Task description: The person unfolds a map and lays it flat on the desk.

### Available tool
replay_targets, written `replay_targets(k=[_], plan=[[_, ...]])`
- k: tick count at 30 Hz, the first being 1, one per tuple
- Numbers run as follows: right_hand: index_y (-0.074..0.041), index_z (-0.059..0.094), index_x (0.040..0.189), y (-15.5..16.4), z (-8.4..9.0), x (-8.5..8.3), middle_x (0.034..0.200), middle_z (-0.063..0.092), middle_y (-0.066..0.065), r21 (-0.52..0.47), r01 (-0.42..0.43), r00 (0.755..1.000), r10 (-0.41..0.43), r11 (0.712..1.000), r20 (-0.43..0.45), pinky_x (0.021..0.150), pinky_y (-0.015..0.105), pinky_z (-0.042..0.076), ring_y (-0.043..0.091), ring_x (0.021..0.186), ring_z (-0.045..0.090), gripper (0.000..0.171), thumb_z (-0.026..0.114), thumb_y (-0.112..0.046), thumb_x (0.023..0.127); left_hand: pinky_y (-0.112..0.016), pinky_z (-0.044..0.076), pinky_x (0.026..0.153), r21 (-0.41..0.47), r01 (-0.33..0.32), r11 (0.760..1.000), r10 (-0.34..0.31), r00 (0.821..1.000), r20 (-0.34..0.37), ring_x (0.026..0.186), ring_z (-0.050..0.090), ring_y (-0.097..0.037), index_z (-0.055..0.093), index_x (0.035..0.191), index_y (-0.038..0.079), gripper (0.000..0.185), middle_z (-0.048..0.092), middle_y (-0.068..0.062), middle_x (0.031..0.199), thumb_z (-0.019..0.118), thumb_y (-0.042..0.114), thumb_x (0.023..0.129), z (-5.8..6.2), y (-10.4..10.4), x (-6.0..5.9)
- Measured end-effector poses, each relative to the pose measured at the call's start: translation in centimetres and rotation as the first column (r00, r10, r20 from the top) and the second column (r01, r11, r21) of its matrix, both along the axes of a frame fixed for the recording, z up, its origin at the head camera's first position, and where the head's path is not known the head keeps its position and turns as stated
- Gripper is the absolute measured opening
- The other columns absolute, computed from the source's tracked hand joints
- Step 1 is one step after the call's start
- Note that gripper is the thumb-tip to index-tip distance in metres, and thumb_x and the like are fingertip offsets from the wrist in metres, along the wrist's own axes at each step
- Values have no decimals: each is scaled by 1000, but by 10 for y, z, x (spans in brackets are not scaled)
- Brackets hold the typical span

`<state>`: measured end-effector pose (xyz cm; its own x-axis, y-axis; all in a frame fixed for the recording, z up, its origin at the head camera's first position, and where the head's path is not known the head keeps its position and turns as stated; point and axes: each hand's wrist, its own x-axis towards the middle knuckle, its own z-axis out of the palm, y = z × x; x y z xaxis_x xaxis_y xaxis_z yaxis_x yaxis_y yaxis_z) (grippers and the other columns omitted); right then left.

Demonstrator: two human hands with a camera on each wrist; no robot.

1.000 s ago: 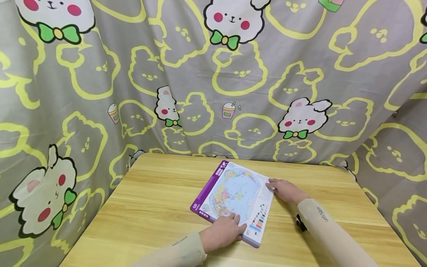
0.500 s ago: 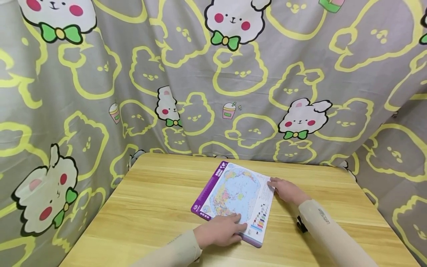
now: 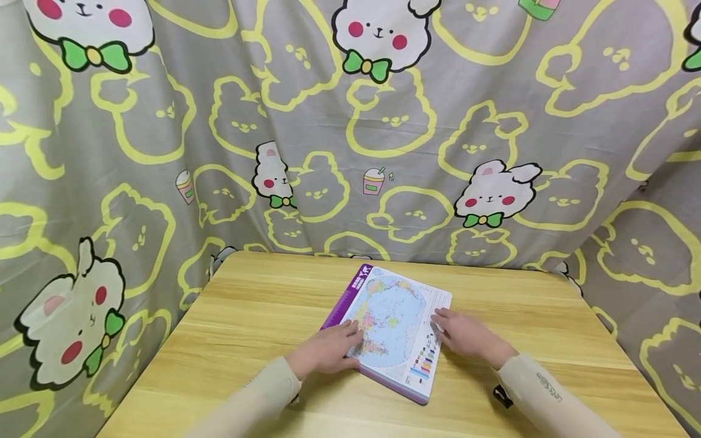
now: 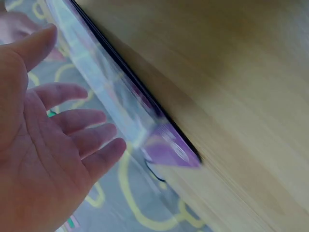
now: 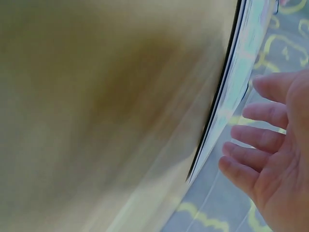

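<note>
Fingers slightly apart and clamped on nothing, the left hand (image 3: pixel 325 350) was over the near left corner of the world-map board (image 3: pixel 394 322) and the right hand (image 3: pixel 471 334) over its right edge; contact was hard to tell, but the 2 hands seemed set to steady opposite sides. The board lay flat and askew on the wood-grain tabletop (image 3: pixel 263 304), which presumably bore its weight, before the rabbit-print curtain (image 3: pixel 317 121).

Purple-banded, blue-and-white map board (image 3: pixel 402 322)
</note>
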<state>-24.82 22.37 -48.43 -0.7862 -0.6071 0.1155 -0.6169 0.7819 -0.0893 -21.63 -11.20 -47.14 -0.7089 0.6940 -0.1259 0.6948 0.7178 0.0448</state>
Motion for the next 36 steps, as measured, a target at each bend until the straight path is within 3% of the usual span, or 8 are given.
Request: replay_targets(k=[8,17,26,36], plan=[[7,57,124,-17,0,30,131,50,25,-31,-24,996,26,999,81,96,50,43,39,118,51,43,60,-23,93,-41,26,111,62,-20,998,16,998,67,137,27,-35,39,142,0,74,31,-22,148,58,49,90,-1,-22,-18],[4,55,128,-39,0,62,135,47,24,-14,-82,988,83,997,126,97,48,43,39,124,46,54,60,-36,92,-41,27,110,67,-86,994,75,986,152,140,21,-32,36,145,4,86,23,-20,152,60,58,84,-5,-33,-27],[-1,53,132,-52,1,77,140,45,20,38,-84,979,75,996,190,100,47,40,36,127,43,63,52,-51,93,-45,29,109,66,-115,991,101,977,186,141,20,-30,34,147,9,87,20,-17,154,62,59,82,-11,-36,-35],[2,56,128,-58,-2,87,135,49,23,55,-154,982,147,987,120,98,47,42,39,123,47,57,57,-43,92,-44,29,109,25,-115,993,109,977,184,141,20,-29,34,147,8,88,22,-15,154,64,58,81,-13,-33,-35]])
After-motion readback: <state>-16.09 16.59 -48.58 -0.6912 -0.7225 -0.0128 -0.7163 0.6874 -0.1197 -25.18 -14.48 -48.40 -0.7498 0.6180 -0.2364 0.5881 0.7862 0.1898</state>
